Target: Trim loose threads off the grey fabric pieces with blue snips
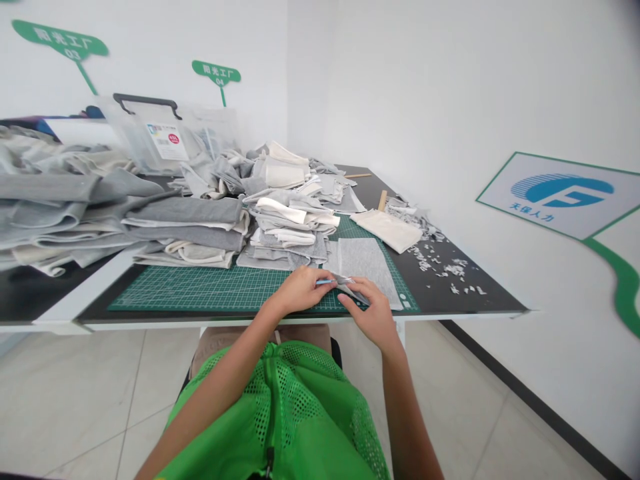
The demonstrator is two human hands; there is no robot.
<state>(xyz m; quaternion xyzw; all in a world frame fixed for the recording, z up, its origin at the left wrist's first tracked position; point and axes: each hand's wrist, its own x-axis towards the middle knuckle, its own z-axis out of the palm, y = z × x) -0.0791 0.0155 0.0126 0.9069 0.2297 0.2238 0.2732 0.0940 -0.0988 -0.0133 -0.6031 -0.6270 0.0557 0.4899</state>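
Near the table's front edge, my left hand [306, 290] is closed around a thin light-blue tool [325, 282] whose tip meets a small piece of grey cloth. My right hand [369, 310] pinches that grey cloth [354, 292] from the other side, thumb below and fingers above. Both hands are just over the green cutting mat [200, 290]. A flat light-grey cloth [367, 263] lies on the mat behind and beside my right hand. What the fingertips cover is hidden.
Stacks of folded grey cloth [190, 223] and white-and-grey cloth [287, 227] stand behind the mat. A clear bin [135, 133] is at the back left. At the right are a cream cloth [387, 229] and scattered scraps [455, 270], near the wall.
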